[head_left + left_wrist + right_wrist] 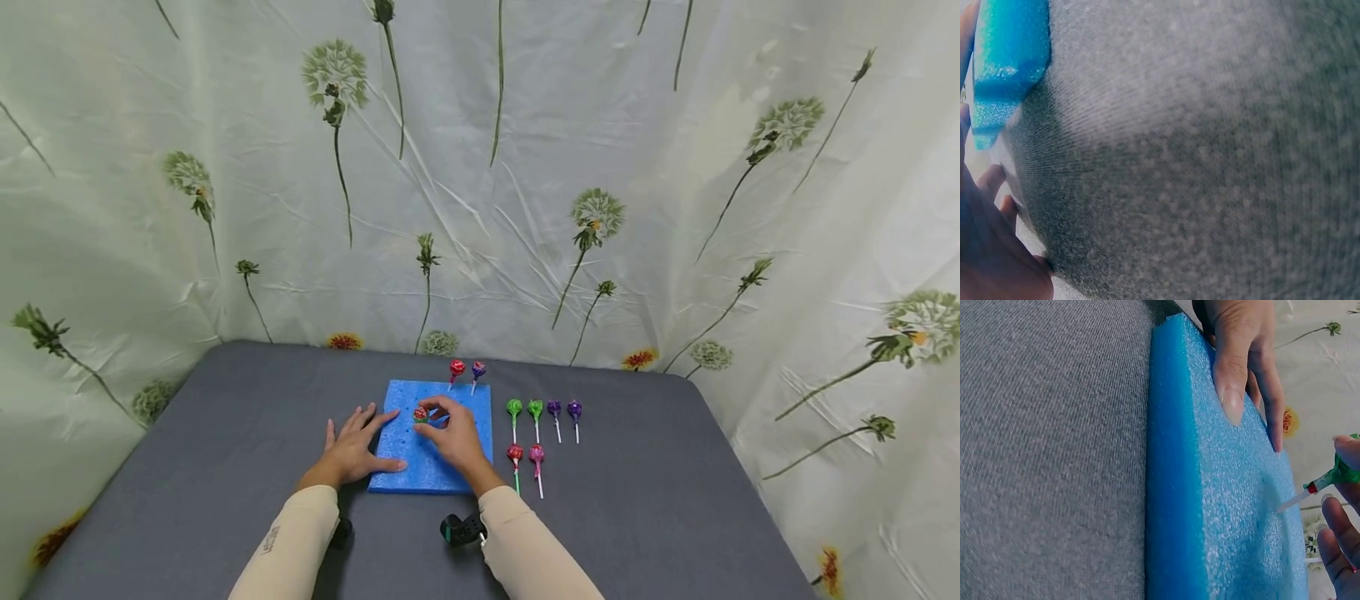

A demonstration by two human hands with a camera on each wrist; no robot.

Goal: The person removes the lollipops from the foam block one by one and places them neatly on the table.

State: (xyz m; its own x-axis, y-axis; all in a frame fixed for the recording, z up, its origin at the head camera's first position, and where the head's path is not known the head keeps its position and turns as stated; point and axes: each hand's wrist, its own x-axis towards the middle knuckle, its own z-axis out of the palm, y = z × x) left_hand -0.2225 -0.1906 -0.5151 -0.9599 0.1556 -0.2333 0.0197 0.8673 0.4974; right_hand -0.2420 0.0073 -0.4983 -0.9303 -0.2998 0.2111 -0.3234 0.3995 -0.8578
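A blue foam board (438, 479) lies on the table, with small holes visible in its surface. My left hand (351, 450) rests spread on its left side, thumb and a fingertip on the top. My right hand (459, 437) pinches a lollipop (420, 414) with a red and green wrapper over the board. In the right wrist view its white stick (1294, 501) points down, the tip at or very near the foam. Two lollipops stand upright at the board's far edge, a red one (457, 367) and a purple-red one (478, 368).
Right of the board lie two green lollipops (513, 407), two purple lollipops (574, 409), a red lollipop (514, 452) and a pink lollipop (536, 454). A grey cloth covers the table (637, 500). Behind it hangs a flowered curtain (480, 208).
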